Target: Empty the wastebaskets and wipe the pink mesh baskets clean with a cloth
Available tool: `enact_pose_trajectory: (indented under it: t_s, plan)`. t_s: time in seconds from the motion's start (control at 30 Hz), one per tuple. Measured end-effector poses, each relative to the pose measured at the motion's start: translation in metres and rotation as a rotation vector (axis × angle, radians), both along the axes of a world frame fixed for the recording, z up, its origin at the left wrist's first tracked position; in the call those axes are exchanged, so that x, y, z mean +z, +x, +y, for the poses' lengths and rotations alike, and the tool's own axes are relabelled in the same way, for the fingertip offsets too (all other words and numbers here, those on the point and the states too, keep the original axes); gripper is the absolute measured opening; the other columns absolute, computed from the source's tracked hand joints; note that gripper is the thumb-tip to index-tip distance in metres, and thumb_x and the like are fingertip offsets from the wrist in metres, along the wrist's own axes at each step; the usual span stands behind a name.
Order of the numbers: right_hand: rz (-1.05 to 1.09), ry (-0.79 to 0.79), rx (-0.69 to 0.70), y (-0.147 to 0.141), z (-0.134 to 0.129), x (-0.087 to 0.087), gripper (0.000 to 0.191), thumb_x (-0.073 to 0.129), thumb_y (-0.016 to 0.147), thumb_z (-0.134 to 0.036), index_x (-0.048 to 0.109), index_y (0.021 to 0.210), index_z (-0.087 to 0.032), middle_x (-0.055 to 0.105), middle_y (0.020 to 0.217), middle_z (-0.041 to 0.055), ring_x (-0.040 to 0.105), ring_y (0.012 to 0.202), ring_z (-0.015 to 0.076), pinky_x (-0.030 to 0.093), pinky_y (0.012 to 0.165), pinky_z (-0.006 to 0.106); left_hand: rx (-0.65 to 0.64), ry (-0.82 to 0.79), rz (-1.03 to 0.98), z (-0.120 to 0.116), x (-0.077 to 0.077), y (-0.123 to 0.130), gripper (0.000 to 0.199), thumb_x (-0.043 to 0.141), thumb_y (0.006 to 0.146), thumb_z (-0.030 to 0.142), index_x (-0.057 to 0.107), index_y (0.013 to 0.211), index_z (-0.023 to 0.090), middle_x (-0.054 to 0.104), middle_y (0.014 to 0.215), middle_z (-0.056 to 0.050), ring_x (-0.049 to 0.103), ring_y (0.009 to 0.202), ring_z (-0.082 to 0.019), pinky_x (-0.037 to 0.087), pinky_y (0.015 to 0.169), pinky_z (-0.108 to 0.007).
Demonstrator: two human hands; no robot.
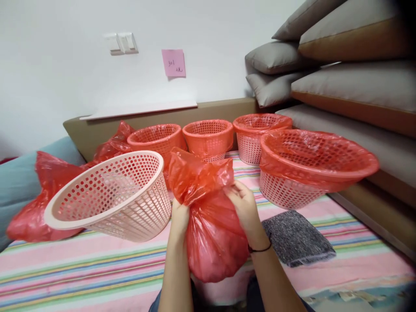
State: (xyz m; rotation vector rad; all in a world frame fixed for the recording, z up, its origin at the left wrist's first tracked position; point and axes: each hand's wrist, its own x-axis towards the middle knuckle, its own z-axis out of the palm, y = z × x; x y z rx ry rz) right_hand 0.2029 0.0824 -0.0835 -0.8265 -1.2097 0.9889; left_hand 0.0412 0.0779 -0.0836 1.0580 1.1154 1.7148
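A filled red plastic bag [216, 242] hangs upright in front of me, bulging below and gathered at its neck. My left hand [180, 216] is closed round the left side of the neck, its fingers mostly hidden behind the plastic. At the upper right of the bag, my right hand [241, 199] pinches the plastic between thumb and fingers. What fills the bag cannot be made out. Close to my left hand stands a bare pale pink basket [143, 216], tilted in view. A folded dark grey cloth [297, 238] lies right of my right forearm.
Baskets lined with red bags stand behind: one left [156, 136], one middle [208, 130], one right [247, 141], and a larger one [292, 186] nearer. Another filled red bag [48, 208] rests at left. Grey cushions [354, 86] are stacked at right. Striped cloth [130, 268] covers the surface.
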Motion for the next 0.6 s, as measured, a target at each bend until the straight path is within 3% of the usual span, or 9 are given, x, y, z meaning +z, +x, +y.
enact_pose_trajectory:
  t_s: [0.1, 0.23, 0.33, 0.43, 0.5, 0.6]
  plan:
    - [-0.041, 0.042, -0.084, 0.011, 0.006, -0.010, 0.034, 0.065, 0.074, -0.039, 0.064, 0.104, -0.023, 0.070, 0.111, 0.0086, 0.066, 0.101, 0.0229, 0.055, 0.089, 0.038, -0.086, -0.056, -0.056, -0.004, -0.001, 0.001, 0.034, 0.077, 0.063, 0.038, 0.072, 0.086, 0.014, 0.074, 0.090, -0.008, 0.068, 0.086, -0.023, 0.054, 0.085, -0.038]
    - [-0.230, 0.013, -0.136, 0.017, 0.006, -0.010, 0.021, 0.058, 0.076, -0.041, 0.063, 0.073, -0.021, 0.068, 0.075, 0.0055, 0.063, 0.073, 0.0234, 0.054, 0.065, 0.035, -0.149, -0.005, 0.184, -0.004, 0.009, 0.011, 0.019, 0.069, 0.067, 0.027, 0.071, 0.081, 0.015, 0.074, 0.086, -0.006, 0.067, 0.089, -0.024, 0.053, 0.086, -0.038]
    - [-0.373, 0.018, -0.374, 0.017, 0.004, 0.007, 0.014, 0.055, 0.078, -0.030, 0.060, 0.071, -0.019, 0.063, 0.068, 0.0027, 0.055, 0.065, 0.0199, 0.047, 0.062, 0.032, 0.005, 0.115, 0.438, 0.001, 0.019, 0.016, 0.026, 0.055, 0.070, 0.013, 0.071, 0.090, 0.017, 0.073, 0.095, -0.006, 0.064, 0.097, -0.024, 0.049, 0.094, -0.040]
    - [-0.458, 0.153, -0.622, 0.006, -0.001, 0.025, 0.009, 0.052, 0.080, -0.022, 0.060, 0.083, -0.019, 0.064, 0.079, 0.0041, 0.056, 0.072, 0.0201, 0.046, 0.068, 0.033, 0.247, 0.184, 0.613, 0.006, 0.020, 0.020, 0.034, 0.050, 0.069, 0.008, 0.069, 0.095, 0.017, 0.070, 0.101, -0.009, 0.061, 0.103, -0.026, 0.045, 0.099, -0.043]
    - [-0.523, 0.233, -0.643, -0.010, -0.007, 0.030, 0.013, 0.049, 0.081, -0.017, 0.059, 0.088, -0.019, 0.063, 0.084, 0.0065, 0.058, 0.080, 0.0222, 0.049, 0.073, 0.035, 0.284, 0.186, 0.580, 0.009, 0.015, 0.024, 0.030, 0.052, 0.072, 0.012, 0.069, 0.096, 0.017, 0.069, 0.103, -0.010, 0.060, 0.104, -0.027, 0.044, 0.100, -0.044]
    - [-0.661, 0.266, -0.543, -0.037, -0.011, 0.017, 0.026, 0.043, 0.081, -0.009, 0.060, 0.098, -0.017, 0.064, 0.099, 0.0140, 0.059, 0.098, 0.0276, 0.050, 0.087, 0.043, 0.082, 0.110, 0.337, 0.015, 0.001, 0.030, 0.026, 0.057, 0.078, 0.028, 0.070, 0.098, 0.018, 0.071, 0.109, -0.009, 0.060, 0.109, -0.026, 0.044, 0.103, -0.041]
